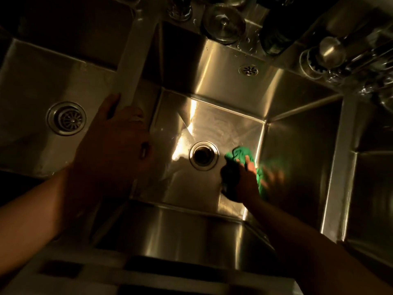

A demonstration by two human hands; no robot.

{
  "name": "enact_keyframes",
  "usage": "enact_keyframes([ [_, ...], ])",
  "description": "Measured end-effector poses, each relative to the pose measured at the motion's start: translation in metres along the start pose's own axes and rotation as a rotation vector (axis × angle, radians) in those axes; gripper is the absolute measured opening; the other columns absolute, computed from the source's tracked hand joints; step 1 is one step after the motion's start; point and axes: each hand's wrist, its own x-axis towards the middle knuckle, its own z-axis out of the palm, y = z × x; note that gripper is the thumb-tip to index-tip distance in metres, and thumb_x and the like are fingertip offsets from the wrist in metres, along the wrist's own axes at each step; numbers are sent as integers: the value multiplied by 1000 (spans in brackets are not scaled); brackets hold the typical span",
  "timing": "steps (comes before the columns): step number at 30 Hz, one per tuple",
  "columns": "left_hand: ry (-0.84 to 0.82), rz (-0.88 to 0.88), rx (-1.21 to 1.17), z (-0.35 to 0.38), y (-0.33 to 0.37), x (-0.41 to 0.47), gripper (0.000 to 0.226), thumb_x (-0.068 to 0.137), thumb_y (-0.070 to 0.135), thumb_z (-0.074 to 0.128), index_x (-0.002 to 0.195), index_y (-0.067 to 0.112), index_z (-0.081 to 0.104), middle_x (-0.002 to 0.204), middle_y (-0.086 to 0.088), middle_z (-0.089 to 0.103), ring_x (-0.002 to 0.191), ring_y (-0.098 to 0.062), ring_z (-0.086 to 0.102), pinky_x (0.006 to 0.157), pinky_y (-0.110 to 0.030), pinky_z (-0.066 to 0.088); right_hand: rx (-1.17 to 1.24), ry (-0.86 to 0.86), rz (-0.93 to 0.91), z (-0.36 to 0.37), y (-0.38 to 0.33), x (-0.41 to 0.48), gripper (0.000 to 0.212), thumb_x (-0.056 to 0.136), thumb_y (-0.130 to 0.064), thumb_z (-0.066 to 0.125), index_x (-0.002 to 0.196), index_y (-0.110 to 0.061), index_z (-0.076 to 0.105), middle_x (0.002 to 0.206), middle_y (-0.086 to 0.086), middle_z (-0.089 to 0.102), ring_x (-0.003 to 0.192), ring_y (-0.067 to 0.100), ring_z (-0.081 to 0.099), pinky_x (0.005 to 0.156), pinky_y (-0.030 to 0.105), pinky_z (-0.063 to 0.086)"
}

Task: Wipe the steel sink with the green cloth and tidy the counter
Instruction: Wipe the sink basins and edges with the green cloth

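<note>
Fingers gripping green cloth, right hand low

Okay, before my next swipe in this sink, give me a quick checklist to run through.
1. Right hand grips the green cloth: ok.
2. Cloth lies on the middle basin floor, beside the open drain hole, not over it: ok.
3. Left hand rests on the divider between basins: ok.
4. Glass on the back ledge stands apart from the wiping hand: ok.
5. Basin floor free of residue: cannot tell, because of dim light and glare.
</note>
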Motion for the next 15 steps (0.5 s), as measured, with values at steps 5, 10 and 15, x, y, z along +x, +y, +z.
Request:
enact_keyframes([
  [5,40,1,-87,0,-2,0,29,85,39,57,64,21,64,73,0,64,106,-30,66,120,-63,23,-153,-87,-138,21,21,-35,52,102,-29,52,152,-21,40,166,8,20,153,30,18,123,43,20],
  [10,47,17,-70,3,-2,0,20,81,33,61,86,14,64,76,-1,62,107,-34,65,118,-67,22,-416,-285,-556,49,9,-53,61,96,-38,62,152,-22,44,166,13,19,151,49,10,116,66,26],
  [15,64,19,-114,3,-1,0,14,84,34,58,76,22,58,73,2,59,106,-31,64,120,-66,21,-562,-397,-860,75,-40,-34,63,105,-35,44,160,-34,14,167,-2,-15,151,37,-21,121,65,-5],
])
